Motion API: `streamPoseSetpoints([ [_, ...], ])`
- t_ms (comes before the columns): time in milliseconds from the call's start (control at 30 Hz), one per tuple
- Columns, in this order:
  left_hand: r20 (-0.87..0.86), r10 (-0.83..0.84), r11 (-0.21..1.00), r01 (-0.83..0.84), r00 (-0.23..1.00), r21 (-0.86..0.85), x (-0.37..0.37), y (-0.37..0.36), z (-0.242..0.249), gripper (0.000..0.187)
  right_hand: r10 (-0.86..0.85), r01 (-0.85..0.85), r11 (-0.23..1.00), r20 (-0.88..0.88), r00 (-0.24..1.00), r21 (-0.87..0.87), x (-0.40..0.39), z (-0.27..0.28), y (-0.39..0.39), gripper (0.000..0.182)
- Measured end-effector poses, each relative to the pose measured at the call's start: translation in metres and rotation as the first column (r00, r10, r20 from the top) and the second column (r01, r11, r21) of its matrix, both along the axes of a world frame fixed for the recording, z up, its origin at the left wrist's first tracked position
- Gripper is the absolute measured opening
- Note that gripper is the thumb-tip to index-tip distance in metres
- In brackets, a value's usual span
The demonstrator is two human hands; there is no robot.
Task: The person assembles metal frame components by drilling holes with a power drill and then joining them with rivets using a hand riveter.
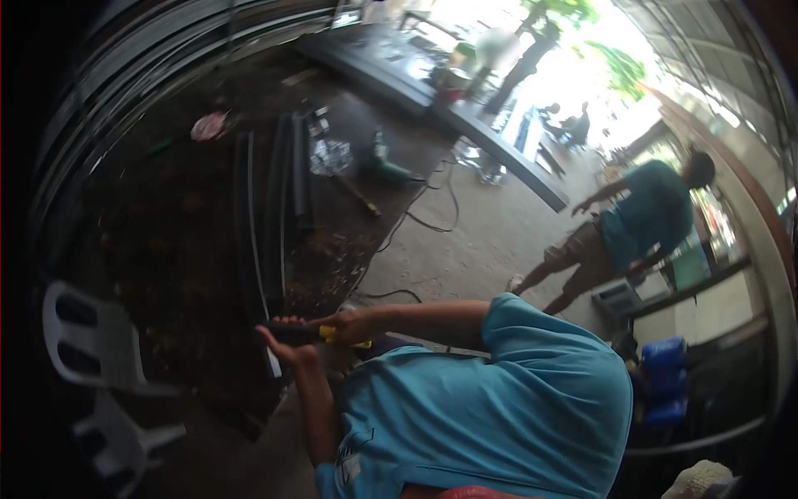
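My right hand (345,325) is closed around the yellow part of a yellow-and-black tool (331,334), whose exact kind I cannot make out. Palm up, my left hand (295,349) holds the tool's dark front part, with fingers along the far side and the thumb on the near side. Both hands are above the near end of a long dark metal profile (252,233) with a light edge. That profile lies on a dark, littered work table (166,249), next to other dark profiles (287,166).
A green power drill (395,170), crumpled clear wrapping (330,155) and a pink bundle (208,126) lie on the table. A cord (432,226) trails across the floor. White chairs (100,341) stand at left. Another person (644,216) stands at right, near blue containers (665,378).
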State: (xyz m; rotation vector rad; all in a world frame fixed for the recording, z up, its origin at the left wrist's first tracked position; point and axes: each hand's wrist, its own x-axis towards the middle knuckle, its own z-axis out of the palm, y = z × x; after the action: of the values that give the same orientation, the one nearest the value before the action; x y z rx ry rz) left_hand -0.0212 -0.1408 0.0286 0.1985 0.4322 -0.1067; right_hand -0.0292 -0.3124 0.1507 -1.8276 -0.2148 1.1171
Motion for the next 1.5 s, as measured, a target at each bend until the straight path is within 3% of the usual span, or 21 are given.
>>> streamPoseSetpoints([
  [100, -0.036, 0.123, 0.987, -0.118, 0.992, 0.109, -0.005, -0.007, 0.014, 0.051, -0.006, 0.009, 0.998, 0.059, 0.998, -0.054, -0.004, 0.003, 0.009, 0.086],
  [233, -0.079, 0.130, 0.976, -0.113, 0.988, 0.183, -0.006, -0.012, 0.020, 0.050, 0.059, -0.059, 0.988, 0.000, 0.998, -0.143, -0.005, -0.022, 0.009, 0.085],
  [267, -0.072, 0.121, 0.977, -0.106, 0.990, 0.188, -0.007, -0.015, 0.021, 0.050, 0.050, -0.049, 0.989, 0.006, 0.999, -0.139, -0.008, -0.033, 0.006, 0.085],
  [333, -0.225, 0.170, 0.951, -0.100, 0.959, 0.294, -0.009, -0.023, 0.033, 0.057, -0.047, 0.046, 0.999, -0.083, 0.995, -0.015, -0.014, -0.048, 0.003, 0.072],
  [367, -0.108, 0.137, 0.978, -0.117, 0.985, 0.173, -0.011, -0.016, 0.002, 0.057, 0.023, -0.015, 0.993, 0.066, 0.998, -0.119, -0.018, -0.048, 0.007, 0.068],
  [533, -0.126, 0.139, 0.967, -0.107, 0.982, 0.231, -0.015, -0.015, 0.027, 0.058, -0.019, 0.014, 0.991, -0.040, 0.999, -0.132, -0.024, -0.016, 0.012, 0.061],
  [600, -0.223, 0.195, 0.934, -0.111, 0.955, 0.339, -0.014, -0.019, 0.033, 0.058, -0.073, 0.010, 0.926, -0.155, 0.985, -0.376, -0.026, -0.022, 0.008, 0.055],
  [633, -0.222, 0.194, 0.935, -0.112, 0.956, 0.335, -0.012, -0.020, 0.038, 0.058, -0.073, 0.010, 0.925, -0.153, 0.986, -0.380, -0.028, -0.024, 0.008, 0.055],
  [700, -0.288, 0.194, 0.951, -0.108, 0.938, 0.290, -0.012, -0.020, 0.047, 0.056, 0.004, 0.058, 0.930, 0.167, 0.986, -0.362, -0.038, -0.030, 0.009, 0.048],
  [733, -0.290, 0.196, 0.951, -0.109, 0.937, 0.288, -0.012, -0.020, 0.048, 0.056, 0.007, 0.055, 0.930, 0.165, 0.986, -0.364, -0.042, -0.036, 0.010, 0.048],
  [800, -0.289, 0.168, 0.943, -0.068, 0.943, 0.326, -0.012, -0.017, 0.049, 0.056, 0.020, 0.112, 0.931, 0.355, 0.935, -0.347, -0.046, -0.046, 0.012, 0.042],
  [933, -0.249, 0.158, 0.931, -0.060, 0.955, 0.361, -0.013, -0.022, 0.048, 0.056, 0.018, 0.120, 0.929, 0.366, 0.931, -0.351, -0.040, -0.037, 0.010, 0.032],
  [1000, -0.256, 0.173, 0.931, -0.073, 0.951, 0.357, -0.014, -0.022, 0.045, 0.056, 0.365, -0.134, 0.789, 0.282, 0.887, -0.600, -0.026, -0.010, 0.018, 0.030],
  [1033, -0.240, 0.223, 0.917, -0.119, 0.945, 0.382, -0.015, -0.023, 0.039, 0.056, 0.342, -0.123, 0.847, 0.355, 0.870, -0.517, -0.021, 0.014, 0.020, 0.024],
  [1133, -0.260, 0.299, 0.874, -0.154, 0.918, 0.460, -0.017, -0.024, 0.031, 0.057, 0.363, -0.037, 0.819, 0.466, 0.807, -0.573, -0.027, 0.045, 0.029, 0.024],
  [1200, -0.170, 0.146, 0.932, -0.078, 0.975, 0.353, -0.020, -0.014, 0.021, 0.057, 0.298, -0.009, 0.853, 0.472, 0.829, -0.522, -0.042, 0.026, 0.021, 0.031],
  [1233, -0.282, 0.179, 0.953, -0.095, 0.943, 0.288, -0.019, -0.017, 0.043, 0.057, 0.055, 0.056, 0.911, 0.257, 0.965, -0.408, -0.047, 0.015, 0.015, 0.036],
  [1267, -0.282, 0.185, 0.954, -0.103, 0.942, 0.281, -0.020, -0.018, 0.041, 0.057, -0.169, 0.158, 0.936, -0.009, 0.986, -0.316, -0.050, 0.007, 0.009, 0.041],
  [1333, -0.271, 0.163, 0.943, -0.069, 0.949, 0.325, -0.019, -0.021, 0.037, 0.058, -0.154, 0.151, 0.930, 0.017, 0.988, -0.335, -0.050, -0.008, 0.005, 0.049],
  [1433, -0.316, 0.199, 0.924, -0.070, 0.927, 0.376, -0.013, -0.027, 0.058, 0.056, -0.058, 0.198, 0.864, 0.299, 0.952, -0.463, -0.052, -0.039, 0.008, 0.041],
  [1500, -0.292, 0.195, 0.932, -0.085, 0.936, 0.352, -0.012, -0.024, 0.053, 0.055, 0.011, 0.157, 0.871, 0.340, 0.941, -0.465, -0.054, -0.058, 0.010, 0.040],
])
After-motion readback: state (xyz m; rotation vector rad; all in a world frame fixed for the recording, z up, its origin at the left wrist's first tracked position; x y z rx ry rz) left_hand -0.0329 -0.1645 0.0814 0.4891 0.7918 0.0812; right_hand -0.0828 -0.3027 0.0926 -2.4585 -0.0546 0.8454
